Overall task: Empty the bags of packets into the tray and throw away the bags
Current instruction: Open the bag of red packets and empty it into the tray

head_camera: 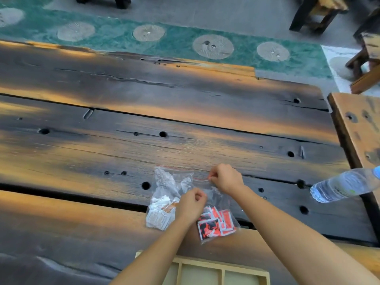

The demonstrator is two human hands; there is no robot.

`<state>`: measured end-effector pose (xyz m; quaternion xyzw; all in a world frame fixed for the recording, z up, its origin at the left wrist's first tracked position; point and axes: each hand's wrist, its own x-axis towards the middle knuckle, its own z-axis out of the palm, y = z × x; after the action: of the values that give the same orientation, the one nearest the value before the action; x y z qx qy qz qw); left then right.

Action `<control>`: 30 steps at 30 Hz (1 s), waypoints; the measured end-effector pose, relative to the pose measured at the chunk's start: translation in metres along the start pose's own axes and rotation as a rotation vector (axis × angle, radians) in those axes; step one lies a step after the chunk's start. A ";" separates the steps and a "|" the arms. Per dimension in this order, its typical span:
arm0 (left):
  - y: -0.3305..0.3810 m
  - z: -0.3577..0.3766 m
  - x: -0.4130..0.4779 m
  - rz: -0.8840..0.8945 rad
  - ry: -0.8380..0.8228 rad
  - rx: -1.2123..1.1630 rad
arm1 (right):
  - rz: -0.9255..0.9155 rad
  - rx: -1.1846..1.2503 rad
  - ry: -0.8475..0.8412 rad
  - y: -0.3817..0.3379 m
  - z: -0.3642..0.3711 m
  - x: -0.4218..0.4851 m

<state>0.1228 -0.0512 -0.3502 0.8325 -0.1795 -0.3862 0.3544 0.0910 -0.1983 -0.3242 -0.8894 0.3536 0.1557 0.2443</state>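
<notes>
Beyond the compartment tray (202, 264), both hands pinch the red-packet zip bag (216, 214): right hand (225, 178) at its far zip edge, left hand (192, 204) nearer me, probably mid-bag. Long axis runs away from tray; packets bunched at the tray-side end. White-packet bag (166, 198) just left, untouched.

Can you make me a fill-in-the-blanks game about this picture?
1. Both hands pinch the top of the bag with the ____ packets.
2. The other bag lies to its ____.
3. The water bottle lies on its ____.
4. The tray compartments in view hold ____ packets.

Missing words: red; left; side; no
</notes>
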 end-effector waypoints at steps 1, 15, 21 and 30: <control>0.006 -0.001 -0.001 0.004 0.008 -0.042 | -0.008 0.017 0.003 -0.001 -0.005 -0.007; 0.051 -0.013 -0.081 0.166 -0.010 -0.270 | -0.046 0.187 0.108 -0.005 -0.042 -0.135; 0.050 -0.019 -0.116 0.167 -0.095 -0.204 | -0.101 0.088 0.123 -0.010 -0.035 -0.181; 0.033 -0.016 -0.147 0.249 -0.138 -0.234 | -0.011 0.564 0.062 -0.008 -0.015 -0.209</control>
<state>0.0406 0.0180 -0.2432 0.7285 -0.2590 -0.4136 0.4807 -0.0485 -0.0862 -0.2147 -0.7926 0.3852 0.0226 0.4721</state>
